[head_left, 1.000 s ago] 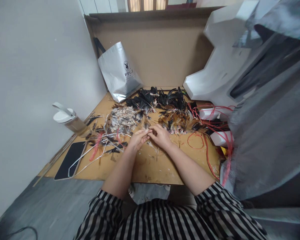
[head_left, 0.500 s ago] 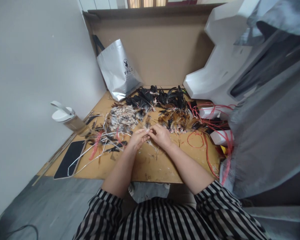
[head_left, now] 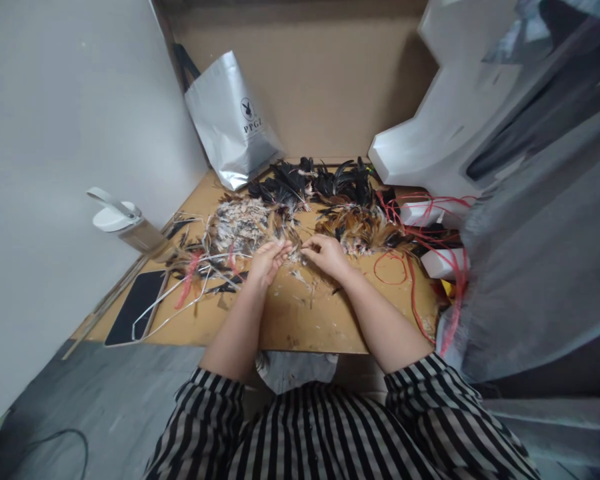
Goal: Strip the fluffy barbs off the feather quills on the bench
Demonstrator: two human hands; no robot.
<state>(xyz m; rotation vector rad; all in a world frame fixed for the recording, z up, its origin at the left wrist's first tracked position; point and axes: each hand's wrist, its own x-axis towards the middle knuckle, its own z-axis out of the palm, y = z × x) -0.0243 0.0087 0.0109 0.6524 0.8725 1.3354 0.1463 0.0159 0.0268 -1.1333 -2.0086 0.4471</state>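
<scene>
two hands work in front of the silver bag (head_left: 233, 127) and to its right. the left hand (head_left: 269, 260) has its fingertips bunched by loose small feathers (head_left: 294, 237); the right hand (head_left: 329, 255) has thumb and forefinger close together; i cannot tell whether either grasps a feather. one pale heap (head_left: 241, 223) lies just in front of the bag, one brown heap (head_left: 357, 230) farther right. one phone (head_left: 136, 305), one lidded bottle (head_left: 139, 233), front left of it. the bag reads "ppgz" under a rabbit head.
</scene>
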